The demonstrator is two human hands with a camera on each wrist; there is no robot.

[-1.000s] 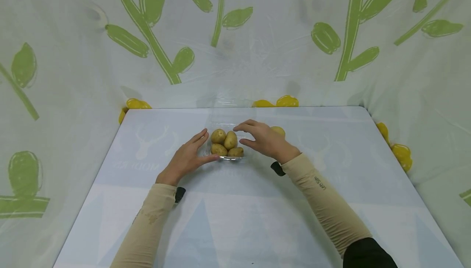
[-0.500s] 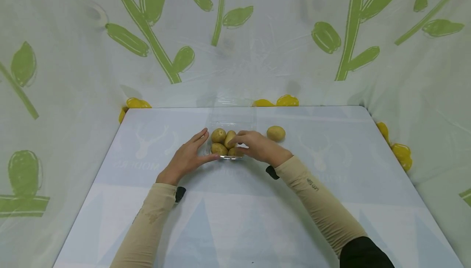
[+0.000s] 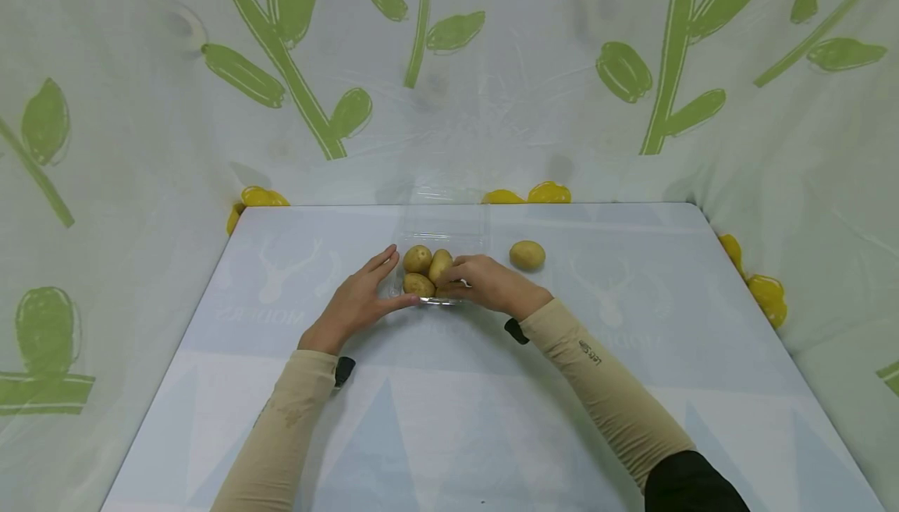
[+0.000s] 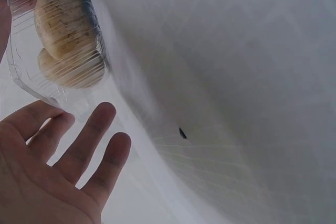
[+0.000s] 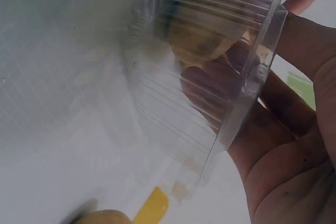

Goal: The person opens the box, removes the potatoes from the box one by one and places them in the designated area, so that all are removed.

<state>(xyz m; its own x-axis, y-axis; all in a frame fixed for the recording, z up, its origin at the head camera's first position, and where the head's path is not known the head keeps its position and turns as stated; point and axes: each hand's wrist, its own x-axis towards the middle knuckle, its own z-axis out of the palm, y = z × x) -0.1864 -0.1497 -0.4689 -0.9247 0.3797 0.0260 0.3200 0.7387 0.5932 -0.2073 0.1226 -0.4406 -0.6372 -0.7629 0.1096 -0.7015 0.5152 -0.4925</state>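
A clear plastic clamshell box (image 3: 442,302) stands near the far side of the table, its lid (image 3: 445,219) swung back. Potatoes lie inside it, such as one at the back left (image 3: 417,259) and one at the front left (image 3: 418,286). My left hand (image 3: 354,305) braces the box's left side with spread, nearly straight fingers, the thumb along the front rim. Reaching in from the right, my right hand (image 3: 492,284) pinches the front-right potato (image 5: 199,32), mostly hidden by the fingers in the head view. Through the ribbed wall, those fingertips show against the potato.
One loose potato (image 3: 527,255) lies on the table to the right of the box. The pale patterned table (image 3: 449,418) ends just behind the lid, where a flower-printed curtain (image 3: 534,106) hangs around the far and side edges.
My right hand has moved left and down into the box, onto the front-right potato. This uncovers the loose potato on the table. My left hand stays in place.
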